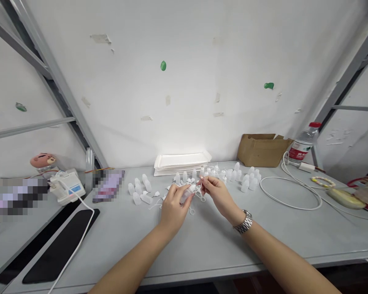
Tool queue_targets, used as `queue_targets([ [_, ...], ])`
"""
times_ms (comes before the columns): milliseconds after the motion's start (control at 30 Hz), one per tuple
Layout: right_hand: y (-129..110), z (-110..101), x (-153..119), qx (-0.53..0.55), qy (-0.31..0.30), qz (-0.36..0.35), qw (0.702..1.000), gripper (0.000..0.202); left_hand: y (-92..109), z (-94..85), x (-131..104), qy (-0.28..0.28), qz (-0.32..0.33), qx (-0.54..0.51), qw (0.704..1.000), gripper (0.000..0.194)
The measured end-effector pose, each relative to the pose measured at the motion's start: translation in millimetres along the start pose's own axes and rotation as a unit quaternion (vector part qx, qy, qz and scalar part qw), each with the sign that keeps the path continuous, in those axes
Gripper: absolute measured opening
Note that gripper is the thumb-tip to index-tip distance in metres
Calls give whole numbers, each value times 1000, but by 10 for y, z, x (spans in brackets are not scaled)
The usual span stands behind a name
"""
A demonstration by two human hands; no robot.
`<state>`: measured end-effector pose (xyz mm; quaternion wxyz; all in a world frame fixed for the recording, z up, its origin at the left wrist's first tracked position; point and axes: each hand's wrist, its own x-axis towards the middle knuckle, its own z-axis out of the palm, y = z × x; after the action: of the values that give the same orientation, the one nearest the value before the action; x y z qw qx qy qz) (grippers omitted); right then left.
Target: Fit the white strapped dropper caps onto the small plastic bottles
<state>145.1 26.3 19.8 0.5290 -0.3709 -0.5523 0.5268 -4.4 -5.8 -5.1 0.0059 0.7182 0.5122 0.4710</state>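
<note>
My left hand [175, 203] is wrapped round a small translucent white plastic bottle [186, 194], tilted with its top toward the right. At that top, the fingertips of my right hand [215, 191] are pinched together close to a thin white looped piece [199, 188]; exactly what they grip is too small to make out. More small white bottles stand behind my hands. One group of bottles [138, 188] lies to the left, some upright and some on their sides, and another group [252, 179] stands to the right. Loose white ring-ended pieces [192, 211] lie on the table beneath my hands.
White trays [184, 160] are stacked against the wall. A cardboard box [263, 150] and a red-capped water bottle [303, 143] stand at the back right, near a coiled white cable [290, 208]. On the left lie a black flat pad [63, 245] and a white power device [67, 185].
</note>
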Motion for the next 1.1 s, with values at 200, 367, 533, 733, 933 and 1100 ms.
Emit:
queue_targets([
  [200, -27, 49, -52, -110, -4, -63, 992, 36, -23, 18, -14, -6, 4, -6, 1000, 20],
  [367, -27, 51, -61, -112, -12, -61, 992, 36, -32, 29, -13, -5, 7, -4, 1000, 20],
  [533, -21, 48, -52, -118, -15, -66, 991, 36, -35, 35, -14, -7, 12, -1, 1000, 20],
  [733, 4, 47, -43, -112, -6, -61, 992, 35, -26, 27, -11, -14, 7, 1, 1000, 20],
  [933, 13, 44, -34, -112, -9, -57, 992, 35, -34, 30, -9, 6, 25, -1, 1000, 19],
  [1100, 10, 42, -44, -116, -9, -61, 991, 35, -32, 25, -9, 6, 26, 7, 1000, 19],
])
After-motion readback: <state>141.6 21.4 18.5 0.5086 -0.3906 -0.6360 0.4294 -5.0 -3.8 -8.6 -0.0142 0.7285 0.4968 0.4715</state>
